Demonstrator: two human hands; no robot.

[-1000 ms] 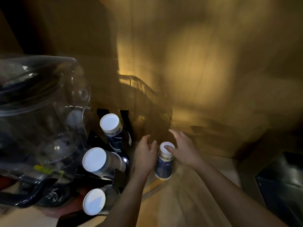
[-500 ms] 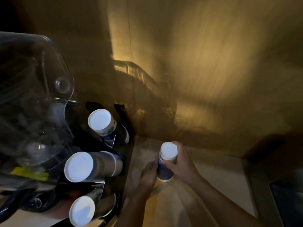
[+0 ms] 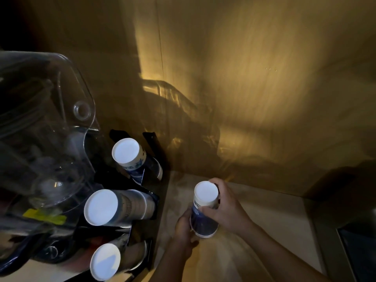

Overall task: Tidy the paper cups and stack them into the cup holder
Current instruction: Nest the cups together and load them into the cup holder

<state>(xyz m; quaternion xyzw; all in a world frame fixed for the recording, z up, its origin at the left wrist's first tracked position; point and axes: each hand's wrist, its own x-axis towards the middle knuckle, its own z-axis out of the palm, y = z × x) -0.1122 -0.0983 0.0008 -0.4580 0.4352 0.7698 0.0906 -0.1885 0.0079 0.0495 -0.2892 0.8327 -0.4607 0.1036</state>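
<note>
An upside-down stack of blue-and-white paper cups (image 3: pixel 204 212) is held just above the pale counter, white base facing me. My right hand (image 3: pixel 225 208) wraps its upper part from the right. My left hand (image 3: pixel 184 233) grips its lower rim from the left. To the left stands a black cup holder (image 3: pixel 151 139) with three slots. Each slot holds a cup stack lying with its base toward me: a blue-patterned top stack (image 3: pixel 130 157), a wider middle stack (image 3: pixel 114 207) and a bottom stack (image 3: pixel 110 259).
A large clear plastic dispenser (image 3: pixel 46 127) with a yellow label rises at the far left beside the holder. A wood-panelled wall (image 3: pixel 254 88) closes the back of the counter (image 3: pixel 274 216). A dark recessed panel (image 3: pixel 358 249) sits at the right edge.
Both hands went from reaching around the cup stack on the counter to gripping it; the stack has risen and tilted slightly. The camera view shifted, so the holder appears lower left.
</note>
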